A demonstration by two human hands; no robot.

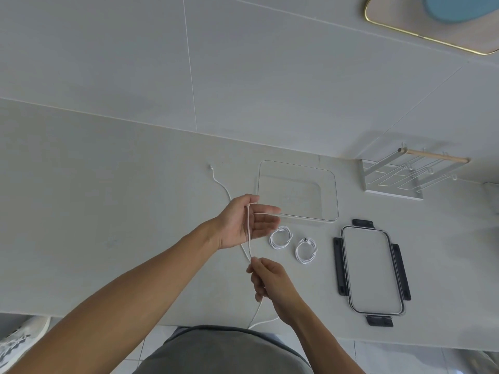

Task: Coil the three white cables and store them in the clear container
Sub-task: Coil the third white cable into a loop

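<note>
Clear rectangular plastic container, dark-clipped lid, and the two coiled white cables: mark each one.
Clear rectangular plastic container (334,190): head view, right rim.
Clear lid with dark clips (374,271): head view, centre of the clear panel.
Coiled white cable, left one (272,240): head view, left arc.
Coiled white cable, right one (298,253): head view, left arc.

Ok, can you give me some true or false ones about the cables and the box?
1. Two cables are already rolled up on the counter. True.
2. The clear box has cables inside. False: it holds none; both coils lie in front of it.
3. The lid is snapped on the box. False: it lies on the counter beside it.
4. Both hands hold the third cable. True: the left hand pinches one end, the right hand grips it lower down.
5. The third cable is fully coiled. False: it trails loose across the counter.
</note>
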